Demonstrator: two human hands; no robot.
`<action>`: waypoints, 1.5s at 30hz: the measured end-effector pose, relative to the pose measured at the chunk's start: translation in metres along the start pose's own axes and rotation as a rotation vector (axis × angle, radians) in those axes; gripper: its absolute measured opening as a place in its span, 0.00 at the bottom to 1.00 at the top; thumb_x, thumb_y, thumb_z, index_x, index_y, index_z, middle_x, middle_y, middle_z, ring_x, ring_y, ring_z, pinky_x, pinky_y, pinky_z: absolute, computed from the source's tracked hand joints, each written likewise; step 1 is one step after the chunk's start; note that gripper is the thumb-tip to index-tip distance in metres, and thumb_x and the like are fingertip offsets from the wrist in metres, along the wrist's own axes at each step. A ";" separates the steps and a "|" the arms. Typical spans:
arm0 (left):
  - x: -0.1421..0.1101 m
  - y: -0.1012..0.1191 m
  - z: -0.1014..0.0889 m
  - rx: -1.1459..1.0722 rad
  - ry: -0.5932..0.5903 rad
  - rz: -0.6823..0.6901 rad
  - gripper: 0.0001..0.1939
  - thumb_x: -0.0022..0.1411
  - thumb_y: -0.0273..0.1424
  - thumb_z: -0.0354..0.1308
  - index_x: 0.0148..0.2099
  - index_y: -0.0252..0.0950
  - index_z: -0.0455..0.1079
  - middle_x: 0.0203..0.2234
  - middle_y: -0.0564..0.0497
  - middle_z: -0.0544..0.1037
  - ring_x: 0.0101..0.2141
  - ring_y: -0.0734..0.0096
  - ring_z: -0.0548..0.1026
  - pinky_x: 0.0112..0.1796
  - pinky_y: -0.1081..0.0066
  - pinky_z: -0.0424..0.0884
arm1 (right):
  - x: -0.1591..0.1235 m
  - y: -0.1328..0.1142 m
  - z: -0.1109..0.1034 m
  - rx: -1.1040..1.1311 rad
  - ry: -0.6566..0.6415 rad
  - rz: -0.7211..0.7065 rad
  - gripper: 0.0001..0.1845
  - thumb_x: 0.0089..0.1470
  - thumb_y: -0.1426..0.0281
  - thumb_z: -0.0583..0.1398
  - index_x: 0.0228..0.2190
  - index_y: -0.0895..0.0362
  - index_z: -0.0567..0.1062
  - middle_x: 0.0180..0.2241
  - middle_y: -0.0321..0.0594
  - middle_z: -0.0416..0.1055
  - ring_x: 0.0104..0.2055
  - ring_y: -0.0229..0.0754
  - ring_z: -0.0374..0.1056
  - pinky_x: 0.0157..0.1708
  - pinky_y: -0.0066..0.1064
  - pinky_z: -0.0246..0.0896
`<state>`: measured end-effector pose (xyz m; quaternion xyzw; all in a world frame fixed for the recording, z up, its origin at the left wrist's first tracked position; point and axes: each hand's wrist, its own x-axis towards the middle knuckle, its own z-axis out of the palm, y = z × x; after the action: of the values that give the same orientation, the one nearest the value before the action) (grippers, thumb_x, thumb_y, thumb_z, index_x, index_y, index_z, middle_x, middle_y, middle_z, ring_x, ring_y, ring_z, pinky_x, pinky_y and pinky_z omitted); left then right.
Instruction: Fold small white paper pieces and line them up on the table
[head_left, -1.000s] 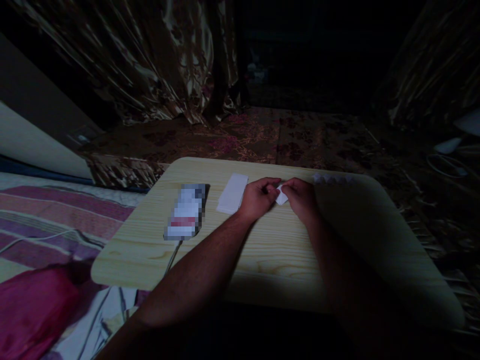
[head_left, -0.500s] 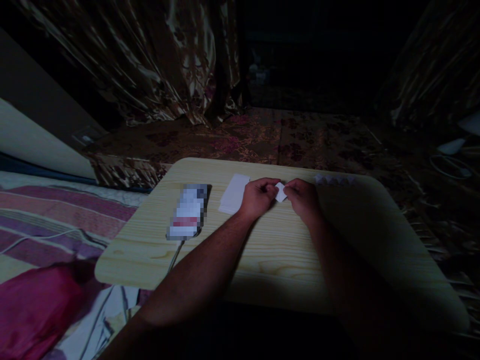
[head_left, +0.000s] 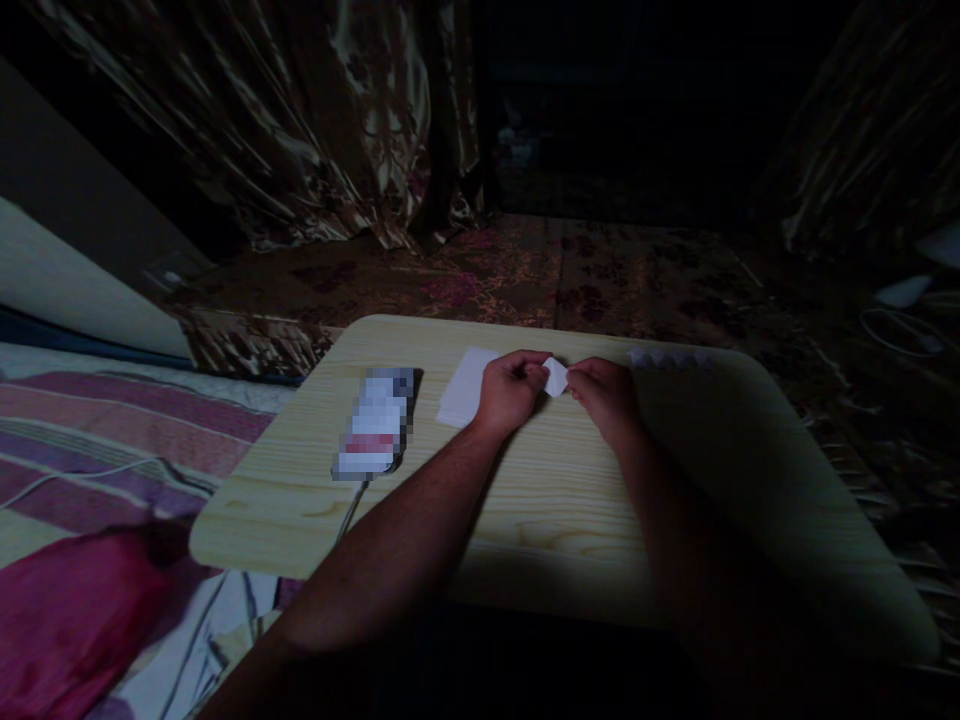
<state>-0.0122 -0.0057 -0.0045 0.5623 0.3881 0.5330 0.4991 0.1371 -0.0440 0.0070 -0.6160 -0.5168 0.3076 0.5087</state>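
Observation:
A small folded piece of white paper (head_left: 555, 377) is held up between my two hands above the table. My left hand (head_left: 510, 392) pinches its left edge between thumb and fingers. On the other side, the fingertips of my right hand (head_left: 606, 392) are closed on its right corner. Just left of my left hand lies a stack of white paper sheets (head_left: 463, 390), partly covered by that hand. Beyond my right hand, several small folded paper pieces (head_left: 667, 360) stand in a row near the table's far edge, dim in shadow.
The wooden table (head_left: 555, 510) has rounded corners. A phone (head_left: 375, 420), its screen blurred, lies on the left with a white cable (head_left: 351, 510) plugged in. A striped bed cover (head_left: 90, 420) and a pink cloth-like item (head_left: 82, 620) are at left. Patterned curtains (head_left: 390, 120) hang behind.
The folded paper has shifted slightly left and turned, showing more of its face. My left hand has moved a little left with it; my right hand has barely moved.

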 end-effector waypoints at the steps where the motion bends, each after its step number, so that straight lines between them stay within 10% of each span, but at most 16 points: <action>1: 0.000 0.000 0.000 0.000 0.008 0.002 0.13 0.50 0.32 0.64 0.39 0.33 0.79 0.24 0.51 0.77 0.23 0.77 0.70 0.27 0.75 0.66 | 0.000 -0.001 0.000 0.001 -0.006 0.008 0.09 0.45 0.65 0.58 0.25 0.57 0.76 0.17 0.33 0.69 0.19 0.36 0.61 0.19 0.26 0.51; 11: 0.001 0.000 0.000 -0.068 -0.051 -0.072 0.17 0.51 0.35 0.65 0.42 0.32 0.78 0.23 0.51 0.76 0.22 0.77 0.68 0.26 0.75 0.64 | 0.001 0.003 0.001 -0.009 -0.057 -0.016 0.09 0.46 0.65 0.59 0.25 0.58 0.75 0.17 0.34 0.69 0.18 0.35 0.61 0.18 0.26 0.50; 19: 0.005 -0.001 -0.003 -0.128 0.029 -0.086 0.18 0.50 0.33 0.65 0.45 0.34 0.77 0.19 0.56 0.71 0.19 0.80 0.63 0.22 0.76 0.59 | -0.001 0.004 0.008 0.197 -0.134 -0.124 0.21 0.45 0.69 0.61 0.45 0.56 0.72 0.32 0.37 0.74 0.27 0.36 0.69 0.26 0.27 0.61; 29: 0.003 0.002 -0.002 -0.132 0.033 -0.148 0.17 0.51 0.34 0.64 0.43 0.33 0.77 0.22 0.52 0.76 0.20 0.78 0.67 0.21 0.75 0.62 | 0.001 0.006 0.009 0.156 -0.132 -0.117 0.16 0.45 0.67 0.64 0.38 0.58 0.76 0.33 0.41 0.77 0.34 0.40 0.73 0.36 0.32 0.68; 45: 0.002 0.000 0.000 -0.178 -0.023 -0.145 0.13 0.50 0.31 0.63 0.39 0.32 0.76 0.22 0.51 0.77 0.21 0.76 0.69 0.24 0.75 0.64 | 0.000 0.005 0.003 0.054 -0.081 -0.121 0.18 0.55 0.55 0.57 0.32 0.58 0.74 0.19 0.34 0.69 0.20 0.34 0.62 0.20 0.26 0.56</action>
<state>-0.0124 -0.0038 -0.0043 0.4922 0.3729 0.5215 0.5888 0.1357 -0.0422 0.0017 -0.5568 -0.5648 0.3147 0.5215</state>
